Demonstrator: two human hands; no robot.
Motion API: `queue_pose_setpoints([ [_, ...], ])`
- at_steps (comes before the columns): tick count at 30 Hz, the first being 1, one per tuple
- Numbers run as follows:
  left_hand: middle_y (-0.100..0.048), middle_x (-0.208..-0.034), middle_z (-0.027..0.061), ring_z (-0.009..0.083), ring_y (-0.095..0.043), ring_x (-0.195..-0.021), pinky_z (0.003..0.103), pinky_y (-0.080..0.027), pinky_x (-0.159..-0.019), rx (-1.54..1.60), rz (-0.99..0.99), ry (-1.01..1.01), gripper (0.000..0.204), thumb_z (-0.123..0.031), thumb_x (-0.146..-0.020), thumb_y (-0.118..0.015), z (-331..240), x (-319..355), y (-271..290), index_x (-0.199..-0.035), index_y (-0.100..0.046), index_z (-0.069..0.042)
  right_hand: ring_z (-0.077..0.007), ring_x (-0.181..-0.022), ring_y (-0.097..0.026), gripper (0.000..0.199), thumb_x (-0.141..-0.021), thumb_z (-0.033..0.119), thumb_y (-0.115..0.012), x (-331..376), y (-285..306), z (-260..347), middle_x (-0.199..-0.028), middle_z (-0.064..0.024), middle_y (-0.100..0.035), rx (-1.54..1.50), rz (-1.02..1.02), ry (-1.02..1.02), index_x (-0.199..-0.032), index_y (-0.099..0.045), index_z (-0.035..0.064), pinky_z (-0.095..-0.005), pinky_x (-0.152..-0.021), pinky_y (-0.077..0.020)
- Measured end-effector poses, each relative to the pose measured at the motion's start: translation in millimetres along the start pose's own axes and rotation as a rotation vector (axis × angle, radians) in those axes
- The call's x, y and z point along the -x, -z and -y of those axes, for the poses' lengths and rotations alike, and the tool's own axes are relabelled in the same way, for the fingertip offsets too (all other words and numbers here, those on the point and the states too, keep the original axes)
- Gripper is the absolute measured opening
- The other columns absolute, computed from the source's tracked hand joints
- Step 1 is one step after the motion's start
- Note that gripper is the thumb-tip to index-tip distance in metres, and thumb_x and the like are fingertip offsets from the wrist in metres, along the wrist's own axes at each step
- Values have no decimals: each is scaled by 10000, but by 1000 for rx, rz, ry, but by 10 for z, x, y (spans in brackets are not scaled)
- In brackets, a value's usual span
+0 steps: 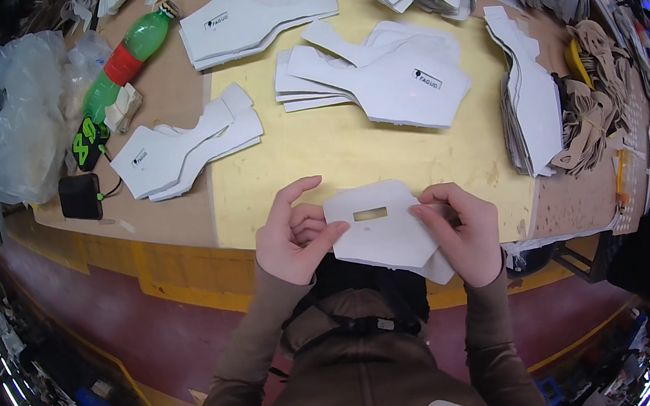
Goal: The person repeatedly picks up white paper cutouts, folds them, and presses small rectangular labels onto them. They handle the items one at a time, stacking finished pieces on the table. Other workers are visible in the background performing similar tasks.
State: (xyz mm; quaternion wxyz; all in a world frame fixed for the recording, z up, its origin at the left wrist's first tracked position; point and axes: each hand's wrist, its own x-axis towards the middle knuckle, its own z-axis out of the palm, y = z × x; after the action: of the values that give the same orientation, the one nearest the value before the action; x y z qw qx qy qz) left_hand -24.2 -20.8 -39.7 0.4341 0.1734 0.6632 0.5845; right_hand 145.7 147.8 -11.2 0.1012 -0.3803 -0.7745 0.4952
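In front of my body, over the table's near edge, a white shoe-upper piece (379, 241) with a small rectangular cutout hangs between both hands. My left hand (289, 240) is closed on its left edge, thumb on top and the index finger lifted off. My right hand (464, 230) pinches the right edge, its thumb on the front and the other fingers partly hidden behind. Below the right thumb, the corner of another white layer (438, 268) shows under the piece. Just beyond lie a stack of printed white pieces (399, 82) and a smaller stack (195, 150).
A green bottle with a red label (123, 63), a clear plastic bag (23, 119) and a black box-like device (80, 197) stand on the left. More white pieces (528, 94) and brown bundled pieces (588, 115) lie right. A yellow sheet (298, 182) covers the table's middle.
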Motion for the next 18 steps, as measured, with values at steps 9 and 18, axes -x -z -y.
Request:
queue_pose_setpoints([
  [9, -700, -891, 85, 139, -683, -739, 249, -555, -667, -372, -61, -223, 149, 20, -859, -759, 51, -104, 7, -997, -703, 8, -247, -632, -608, 279, -807, 178, -822, -56, -261, -102, -769, -70, -643, 274, -128, 218, -1051, -728, 81, -367, -588, -476],
  [18, -690, -909, 109, 163, -682, -746, 263, -565, -680, -478, -85, -265, 189, 42, -809, -779, -35, -106, -28, -988, -721, 21, -223, -588, -525, 232, -772, 98, -835, 9, -285, -127, -749, -38, -620, 324, -140, 271, -986, -748, 97, -347, -558, -424],
])
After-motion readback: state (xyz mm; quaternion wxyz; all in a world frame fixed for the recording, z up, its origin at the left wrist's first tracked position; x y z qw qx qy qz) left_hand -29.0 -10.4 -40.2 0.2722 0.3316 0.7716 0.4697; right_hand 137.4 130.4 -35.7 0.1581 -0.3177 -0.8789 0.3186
